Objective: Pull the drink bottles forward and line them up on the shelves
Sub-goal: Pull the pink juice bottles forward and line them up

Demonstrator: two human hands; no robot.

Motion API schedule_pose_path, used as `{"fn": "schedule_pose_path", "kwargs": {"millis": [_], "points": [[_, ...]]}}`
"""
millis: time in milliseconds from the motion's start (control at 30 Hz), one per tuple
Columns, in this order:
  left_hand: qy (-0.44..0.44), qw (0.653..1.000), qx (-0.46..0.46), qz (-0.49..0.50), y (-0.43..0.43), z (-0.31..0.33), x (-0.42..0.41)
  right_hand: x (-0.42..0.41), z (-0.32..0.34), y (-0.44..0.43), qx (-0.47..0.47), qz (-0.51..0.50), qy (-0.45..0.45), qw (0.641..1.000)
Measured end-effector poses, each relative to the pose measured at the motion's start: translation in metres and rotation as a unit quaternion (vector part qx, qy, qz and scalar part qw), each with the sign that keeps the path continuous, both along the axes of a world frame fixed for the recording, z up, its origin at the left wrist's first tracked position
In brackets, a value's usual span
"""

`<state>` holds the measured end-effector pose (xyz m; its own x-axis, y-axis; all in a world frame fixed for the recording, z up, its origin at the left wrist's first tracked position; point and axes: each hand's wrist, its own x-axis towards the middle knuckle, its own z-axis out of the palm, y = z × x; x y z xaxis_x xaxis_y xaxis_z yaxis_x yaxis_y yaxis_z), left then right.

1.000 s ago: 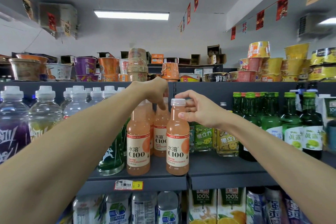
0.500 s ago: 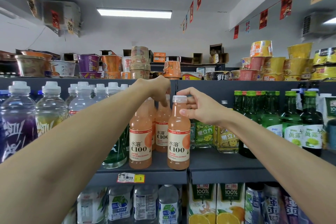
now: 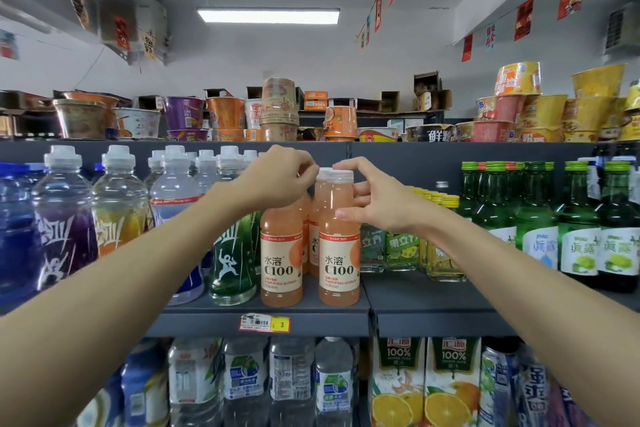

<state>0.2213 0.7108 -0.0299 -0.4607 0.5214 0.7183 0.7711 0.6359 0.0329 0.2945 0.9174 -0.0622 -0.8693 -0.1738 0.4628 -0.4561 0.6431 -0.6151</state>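
Observation:
Two orange C100 drink bottles stand side by side near the front edge of the grey shelf. My left hand curls over the cap and neck of the left bottle, hiding its cap. My right hand holds the right bottle at its neck, index finger over the white cap, thumb on the shoulder. More C100 bottles stand right behind these two, mostly hidden.
Large sports-drink bottles crowd the shelf to the left. Small yellow-capped bottles and green glass bottles fill the right. Noodle cups line the top shelf. Water bottles and juice cartons sit below.
Both hands stay on the two front bottles. My right index finger has moved over the cap and the thumb lower on the neck. The view has shifted slightly.

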Motion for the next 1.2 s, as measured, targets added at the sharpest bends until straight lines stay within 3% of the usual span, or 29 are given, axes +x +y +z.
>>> {"fn": "schedule_pose_path", "kwargs": {"millis": [133, 300, 1000, 1200], "points": [[0.055, 0.996, 0.063, -0.006, -0.001, -0.019, 0.003, -0.002, -0.008, -0.009, -0.007, 0.005, 0.016, 1.0], [0.088, 0.992, 0.069, -0.056, -0.006, -0.026, 0.004, 0.003, -0.032, -0.016, -0.029, 0.009, 0.031, 0.999], [0.052, 0.992, 0.072, -0.085, -0.007, -0.024, 0.004, 0.001, -0.056, -0.024, -0.06, -0.014, 0.06, 0.996], [0.079, 0.992, 0.062, -0.079, -0.008, -0.026, 0.003, 0.006, -0.056, -0.028, -0.056, -0.028, 0.068, 0.996]]}}
